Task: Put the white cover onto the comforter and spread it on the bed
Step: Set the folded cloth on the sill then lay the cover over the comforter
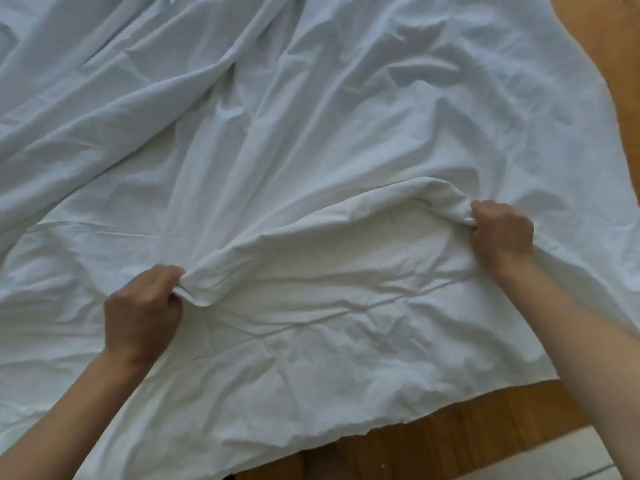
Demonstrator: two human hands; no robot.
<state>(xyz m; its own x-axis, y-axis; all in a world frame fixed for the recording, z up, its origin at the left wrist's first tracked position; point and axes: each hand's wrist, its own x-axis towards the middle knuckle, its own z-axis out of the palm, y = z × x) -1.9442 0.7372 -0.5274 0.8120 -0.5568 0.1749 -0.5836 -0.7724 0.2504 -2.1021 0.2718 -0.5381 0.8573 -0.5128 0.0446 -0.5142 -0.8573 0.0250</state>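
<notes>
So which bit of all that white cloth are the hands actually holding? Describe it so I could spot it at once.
White cover fills nearly the whole view, with wooden floor showing along the near edge. Between the left hand and the right hand runs a raised fold of the cloth, gripped at each end. Unlike the flat, creased fabric around it, it lifts up as a curved lip with brighter cloth below it.

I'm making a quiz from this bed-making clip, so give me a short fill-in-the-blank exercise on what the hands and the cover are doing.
1. Both hands, left and right, grip a raised ____ of the white cover.
2. The cover's surface looks ____, not smooth.
3. Beyond the cover's near edge, the floor is made of ____.

Missing words: fold; wrinkled; wood
</notes>
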